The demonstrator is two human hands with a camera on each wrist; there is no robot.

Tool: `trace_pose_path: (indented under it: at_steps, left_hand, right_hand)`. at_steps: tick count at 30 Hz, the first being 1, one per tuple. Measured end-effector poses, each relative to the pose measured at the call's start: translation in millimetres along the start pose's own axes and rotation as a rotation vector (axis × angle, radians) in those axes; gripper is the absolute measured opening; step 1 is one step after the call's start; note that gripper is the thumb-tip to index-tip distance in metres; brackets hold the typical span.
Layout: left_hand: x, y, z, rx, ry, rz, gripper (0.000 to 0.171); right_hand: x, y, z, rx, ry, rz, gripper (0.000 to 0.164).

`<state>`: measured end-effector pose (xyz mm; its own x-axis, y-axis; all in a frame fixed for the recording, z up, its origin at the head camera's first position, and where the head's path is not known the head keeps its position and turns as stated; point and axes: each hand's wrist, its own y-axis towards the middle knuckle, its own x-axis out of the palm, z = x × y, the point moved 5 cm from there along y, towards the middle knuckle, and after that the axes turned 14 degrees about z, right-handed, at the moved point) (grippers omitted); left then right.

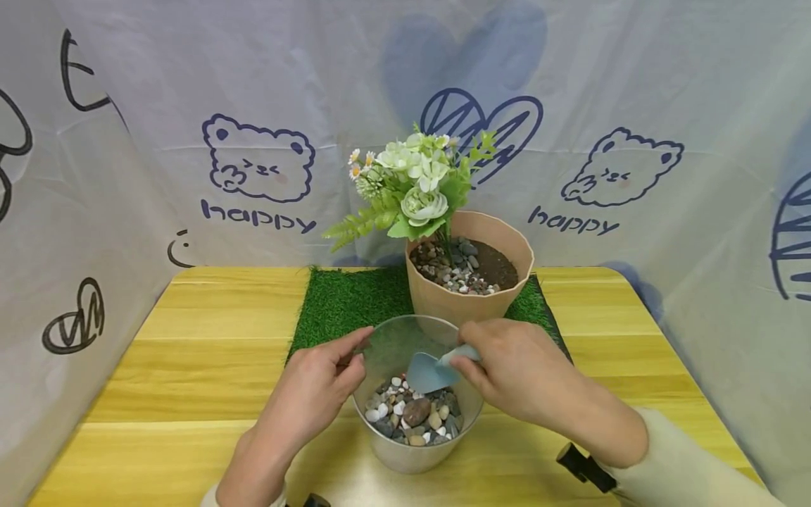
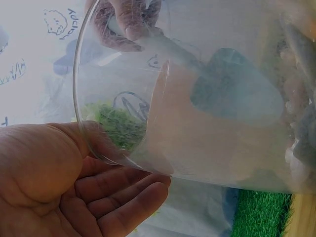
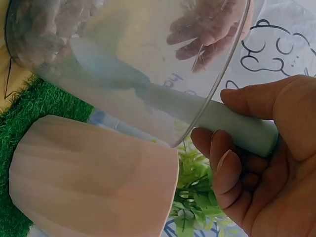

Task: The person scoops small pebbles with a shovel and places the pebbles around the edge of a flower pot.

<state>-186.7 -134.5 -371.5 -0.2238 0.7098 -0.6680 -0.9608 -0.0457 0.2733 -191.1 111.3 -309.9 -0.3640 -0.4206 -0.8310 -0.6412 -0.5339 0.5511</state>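
A clear plastic bucket (image 1: 412,451) stands on the table with mixed pebbles (image 1: 418,415) in its bottom. My right hand (image 1: 529,366) grips the handle of a light blue toy shovel (image 1: 431,373), its blade inside the bucket just over the stones. Through the bucket wall the shovel blade (image 2: 237,86) shows in the left wrist view, and the handle (image 3: 242,128) lies between thumb and curled fingers in the right wrist view. My left hand (image 1: 317,384) touches the bucket's left rim, fingers loosely extended along its outside.
Behind the bucket, a peach flowerpot (image 1: 469,303) holds soil, pebbles and pale green artificial flowers (image 1: 418,183). It stands on a green turf mat (image 1: 348,303) at the back of the wooden table (image 1: 215,338). Printed white cloth (image 1: 355,70) hangs around the table.
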Motion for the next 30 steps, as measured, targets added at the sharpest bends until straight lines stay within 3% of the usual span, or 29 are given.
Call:
trace_pose_path:
  at_steps: [10,22,30]
  left_hand:
    - [-0.7,-0.1,0.3,-0.002,0.0,0.002,0.051]
    - [-0.9,-0.1,0.2,-0.002,-0.001,0.004,0.051]
    - [-0.7,-0.1,0.2,-0.011,-0.008,-0.001,0.051]
  right_hand:
    - [9,0,-2,-0.015,-0.016,-0.045,0.021]
    - [8,3,-1,0.01,0.054,-0.064,0.02]
    - [18,1,0,-0.001,0.075,-0.131,0.013]
